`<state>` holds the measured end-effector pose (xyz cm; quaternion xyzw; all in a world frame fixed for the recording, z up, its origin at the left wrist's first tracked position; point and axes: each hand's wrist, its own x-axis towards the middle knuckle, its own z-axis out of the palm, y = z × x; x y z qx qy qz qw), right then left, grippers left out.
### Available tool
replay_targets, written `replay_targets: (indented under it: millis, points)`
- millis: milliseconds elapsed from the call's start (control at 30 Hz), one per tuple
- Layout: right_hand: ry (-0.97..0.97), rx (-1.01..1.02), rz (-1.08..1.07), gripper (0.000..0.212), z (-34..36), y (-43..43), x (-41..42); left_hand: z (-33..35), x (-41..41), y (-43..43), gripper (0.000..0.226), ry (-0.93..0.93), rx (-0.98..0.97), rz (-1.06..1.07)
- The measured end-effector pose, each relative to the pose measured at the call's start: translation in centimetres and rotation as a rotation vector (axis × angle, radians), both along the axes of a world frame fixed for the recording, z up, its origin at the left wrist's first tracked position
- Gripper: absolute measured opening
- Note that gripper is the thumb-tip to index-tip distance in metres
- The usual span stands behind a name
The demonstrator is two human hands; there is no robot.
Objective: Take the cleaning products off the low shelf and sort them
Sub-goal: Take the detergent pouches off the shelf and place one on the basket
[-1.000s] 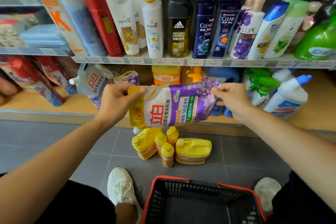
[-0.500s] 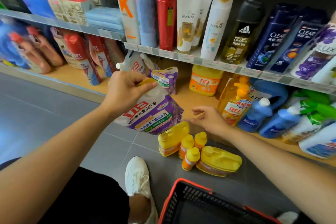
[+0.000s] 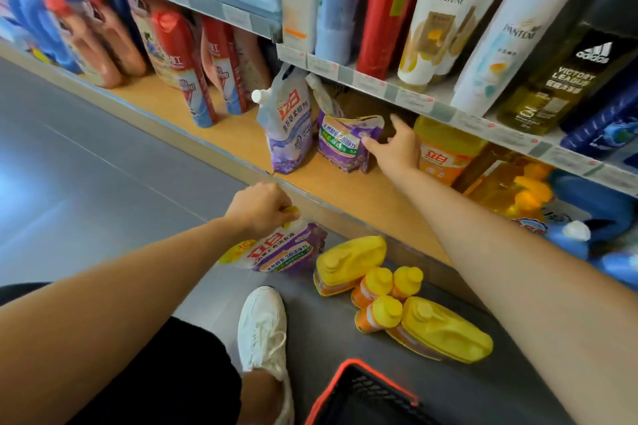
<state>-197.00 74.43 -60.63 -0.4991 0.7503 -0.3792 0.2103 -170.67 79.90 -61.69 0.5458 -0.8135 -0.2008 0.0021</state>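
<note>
My left hand (image 3: 259, 207) grips the yellow cap end of a purple and white detergent pouch (image 3: 283, 250) that lies low on the grey floor by the shelf's front edge. My right hand (image 3: 397, 145) reaches into the low shelf (image 3: 345, 190) with fingers spread, touching the right side of a small purple pouch (image 3: 341, 145). A taller purple pouch with a white spout (image 3: 286, 124) stands to its left. On the floor sit two yellow jugs (image 3: 348, 264) (image 3: 442, 331) and three small yellow-capped orange bottles (image 3: 383, 297).
A black basket with a red rim (image 3: 359, 390) sits at the bottom. My white shoe (image 3: 262, 328) is beside it. Orange and blue bottles (image 3: 445, 152) fill the low shelf to the right, red and blue bottles (image 3: 179, 59) to the left. Shampoo bottles (image 3: 445, 10) line the shelf above.
My left hand has lowered the pouch to the floor left of the yellow jugs. My right hand has moved up from the shelf edge to the small purple pouch.
</note>
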Motion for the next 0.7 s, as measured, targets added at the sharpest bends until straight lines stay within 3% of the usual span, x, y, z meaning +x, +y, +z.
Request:
replay_targets:
  millis: [133, 333, 467, 500, 567, 700]
  points:
    - [-0.175, -0.081, 0.046, 0.062, -1.1, -1.0, -0.5, -2.9, -1.0, -0.4, 0.043, 0.071, 0.136, 0.049]
    - [0.185, -0.164, 0.086, 0.021, -1.5, -1.3, -0.8, -3.5, -2.5, -1.4, 0.028, 0.146, 0.242, 0.136]
    - [0.351, -0.223, 0.172, 0.017, -1.5, -0.8, -0.1, -3.4, -2.7, -1.6, 0.016, 0.222, 0.318, 0.175]
    - [0.373, -0.211, 0.192, 0.025, -1.2, -0.6, 0.0, -3.3, -2.8, -1.5, 0.015, 0.258, 0.339, 0.183]
    - [0.449, -0.155, 0.248, 0.038, -0.5, -0.6, 0.0, -2.9, -3.1, -1.4, 0.027, 0.334, 0.395, 0.201]
    - [0.594, -0.09, 0.339, 0.028, 0.7, -0.6, 0.3, -1.5, -3.6, -1.7, 0.033, 0.479, 0.423, 0.244]
